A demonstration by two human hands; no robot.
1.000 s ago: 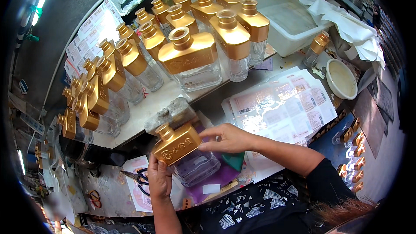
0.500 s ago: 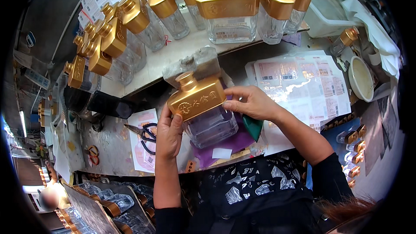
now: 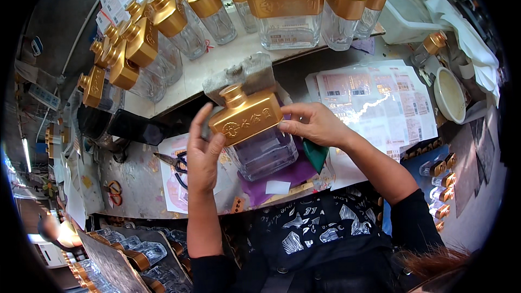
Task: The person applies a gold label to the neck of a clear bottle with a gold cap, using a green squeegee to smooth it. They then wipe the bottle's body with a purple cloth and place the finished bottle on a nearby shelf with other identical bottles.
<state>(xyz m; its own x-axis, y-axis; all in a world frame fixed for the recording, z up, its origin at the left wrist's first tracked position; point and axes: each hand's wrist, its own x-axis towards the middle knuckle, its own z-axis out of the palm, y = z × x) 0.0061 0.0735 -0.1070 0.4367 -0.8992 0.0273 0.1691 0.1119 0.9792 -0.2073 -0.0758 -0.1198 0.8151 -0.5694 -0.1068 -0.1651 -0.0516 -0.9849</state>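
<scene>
A flat-sided glass bottle (image 3: pixel 260 154) with a gold shoulder and neck sits in front of me on a purple cloth (image 3: pixel 304 176), its front face toward me. Raised characters and a round emblem mark the gold part. My right hand (image 3: pixel 319 125) grips the bottle's right shoulder between thumb and fingers. At the left edge of the gold part, my left hand (image 3: pixel 204 154) is open, its fingers spread and slightly off the bottle. Just behind the bottle's neck stands a rough grey block (image 3: pixel 241 76). A green piece (image 3: pixel 316 155) lies under my right wrist.
Several gold-topped bottles (image 3: pixel 285 13) stand on the raised shelf (image 3: pixel 187 84) ahead. Printed label sheets (image 3: pixel 374 97) lie at right, near a white bowl (image 3: pixel 450 96). Black-handled scissors (image 3: pixel 180 167) rest on paper at left. More bottles (image 3: pixel 146 252) are below left. A person (image 3: pixel 54 230) is far left.
My left hand has loosened from the bottle's left side, its fingers opening and moving outward to the left. My right hand and the bottle have stayed nearly in place.
</scene>
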